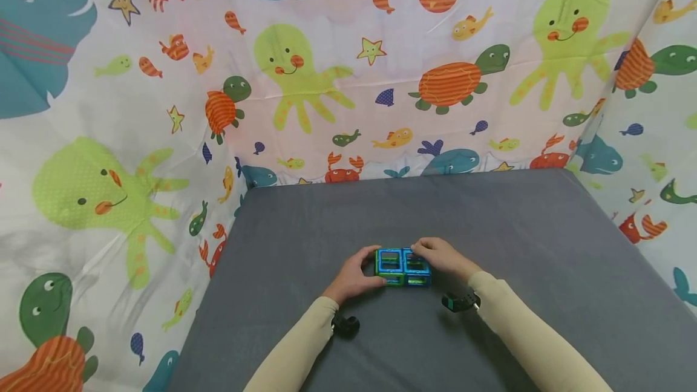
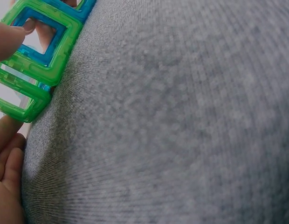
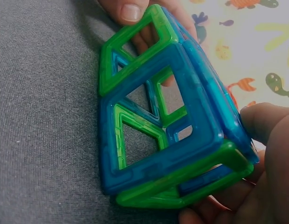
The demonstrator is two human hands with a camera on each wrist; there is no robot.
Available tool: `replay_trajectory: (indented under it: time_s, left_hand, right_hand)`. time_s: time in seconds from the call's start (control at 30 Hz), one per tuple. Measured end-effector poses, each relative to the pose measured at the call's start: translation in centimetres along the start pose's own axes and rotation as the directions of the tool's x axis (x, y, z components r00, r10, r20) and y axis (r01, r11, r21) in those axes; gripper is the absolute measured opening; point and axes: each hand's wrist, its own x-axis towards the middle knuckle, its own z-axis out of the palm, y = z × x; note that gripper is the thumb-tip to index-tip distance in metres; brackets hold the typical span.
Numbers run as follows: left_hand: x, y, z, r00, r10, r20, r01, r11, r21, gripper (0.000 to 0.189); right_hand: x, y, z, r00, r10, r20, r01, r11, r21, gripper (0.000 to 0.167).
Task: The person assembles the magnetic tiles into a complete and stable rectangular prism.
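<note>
A low box of magnetic tiles (image 1: 403, 261), see-through blue and green square frames, rests on the grey cloth. Its top shows two blue squares side by side. My left hand (image 1: 351, 277) grips the left end, thumb at the front edge and forefinger at the back corner. At the back right, my right hand (image 1: 443, 256) holds the other end; in the right wrist view its thumb lies against the blue top and its fingers curl by the green end tile (image 3: 182, 191). In the left wrist view, a green tile (image 2: 53, 77) stands beside the left thumb.
Grey cloth (image 1: 305, 216) covers the table around the box. A white curtain (image 1: 397, 126) printed with sea animals hangs behind the table and along both sides. Dark wrist cameras (image 1: 345, 325) hang below both sleeves, close above the cloth.
</note>
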Motion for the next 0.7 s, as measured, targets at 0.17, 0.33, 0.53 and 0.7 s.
replay_trajectory:
  time_s: [0.17,0.33,0.53,0.7]
  left_hand:
    - [0.0,0.1,0.0,1.000,0.003,-0.002,-0.003,1.000,0.005,0.076]
    - [0.2,-0.1,-0.1,1.000,0.012,-0.007,-0.012,1.000,0.012,0.075]
    - [0.2,-0.1,0.0,1.000,0.009,0.006,-0.009,1.000,0.024,0.078]
    - [-0.1,-0.1,-0.3,0.998,0.028,0.060,-0.031,0.999,0.040,0.088]
  right_hand:
    - [-0.2,0.0,0.1,1.000,-0.004,-0.010,0.005,1.000,0.014,0.038]
    - [-0.3,0.0,0.3,1.000,-0.005,-0.020,0.005,1.000,0.025,0.040]
    - [-0.4,0.4,0.4,0.996,-0.027,-0.082,0.027,1.000,0.000,0.033]
    - [-1.5,1.4,0.3,0.991,-0.023,-0.131,0.023,1.000,-0.007,0.038]
